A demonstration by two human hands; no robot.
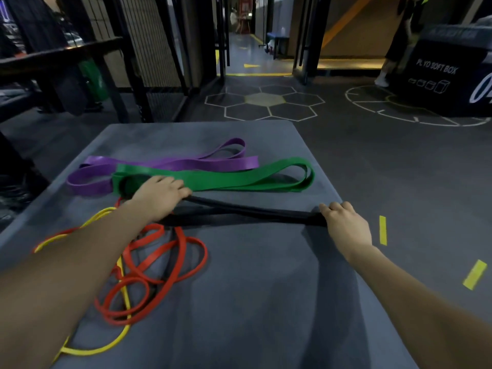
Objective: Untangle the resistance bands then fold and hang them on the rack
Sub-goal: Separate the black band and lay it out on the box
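A black resistance band [247,213] lies stretched across the grey mat [261,302]. My left hand [159,195] grips its left part and my right hand [343,222] grips its right end. Behind it a folded green band [239,178] lies flat, and a folded purple band [186,163] lies behind that. Near my left forearm a red band [159,265] and a yellow band [87,350] are tangled in loose loops. A black metal rack [53,62] stands at the far left.
The mat ends on the right, with dark gym floor and yellow tape marks [382,230] beyond. A black plyo soft box [447,75] stands at the far right with a person [399,43] beside it. A corridor opens straight ahead.
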